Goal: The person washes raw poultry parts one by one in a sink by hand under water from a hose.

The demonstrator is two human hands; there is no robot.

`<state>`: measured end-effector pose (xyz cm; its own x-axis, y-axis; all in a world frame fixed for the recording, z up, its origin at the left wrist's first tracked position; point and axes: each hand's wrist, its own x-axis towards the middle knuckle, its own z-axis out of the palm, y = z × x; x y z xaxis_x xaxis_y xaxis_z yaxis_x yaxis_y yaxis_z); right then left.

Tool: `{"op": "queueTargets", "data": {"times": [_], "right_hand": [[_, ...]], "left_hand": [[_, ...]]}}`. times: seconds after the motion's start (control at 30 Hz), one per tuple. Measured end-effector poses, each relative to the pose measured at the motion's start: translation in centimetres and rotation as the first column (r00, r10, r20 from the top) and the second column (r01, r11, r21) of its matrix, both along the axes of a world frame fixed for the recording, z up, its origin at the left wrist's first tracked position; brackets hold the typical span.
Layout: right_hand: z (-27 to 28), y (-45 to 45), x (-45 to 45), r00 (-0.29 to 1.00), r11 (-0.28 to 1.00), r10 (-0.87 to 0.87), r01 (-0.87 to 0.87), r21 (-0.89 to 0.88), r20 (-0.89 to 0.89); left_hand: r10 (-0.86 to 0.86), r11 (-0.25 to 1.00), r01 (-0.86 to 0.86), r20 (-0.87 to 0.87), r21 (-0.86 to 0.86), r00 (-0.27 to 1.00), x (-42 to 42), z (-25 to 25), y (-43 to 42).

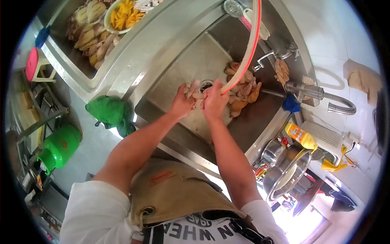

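In the sink [178, 75], my right hand [214, 101] is closed around a clear hose [245, 61] with a red stripe. The hose's end points toward my left hand [182, 103], whose fingers are curled at a small pale pink piece [193, 87] that looks like meat; its exact kind is blurred. Just above my hands lies the round drain [206, 85], partly hidden. A pile of poultry pieces [242, 91] rests on the sink floor to the right of my right hand.
More poultry [91, 36] fills the upper-left basin, beside a bowl [107, 20] of yellow pieces. A green cloth [109, 112] drapes over the front edge. Faucets [302, 90] stand at the right. Metal bowls [284, 179] and a yellow bottle [300, 136] sit lower right; a green gas cylinder [61, 146] stands left.
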<state>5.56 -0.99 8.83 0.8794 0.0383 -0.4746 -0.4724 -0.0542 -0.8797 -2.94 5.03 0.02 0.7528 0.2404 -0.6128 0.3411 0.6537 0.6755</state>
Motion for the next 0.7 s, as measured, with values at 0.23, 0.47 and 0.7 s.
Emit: {"op": "queueTargets", "data": {"times": [0.23,0.47,0.7], "right_hand": [[0.0,-0.1,-0.3,1.0,0.999,-0.01,0.01,0.052,0.01],[0.5,-0.2,-0.7,0.999,0.999,-0.019,0.02,0.038,-0.025],[1.5,0.1,-0.6,0.996,0.994,-0.074,0.077,0.072,-0.053]], "left_hand": [[-0.045,0.993,0.048,-0.037,0.106,0.998,-0.1,1.6,0.6],[-0.12,0.988,0.124,-0.048,0.088,0.992,0.0,0.8,0.6],[-0.045,0.987,0.062,-0.113,0.146,0.993,0.1,2.2,0.5]]}}
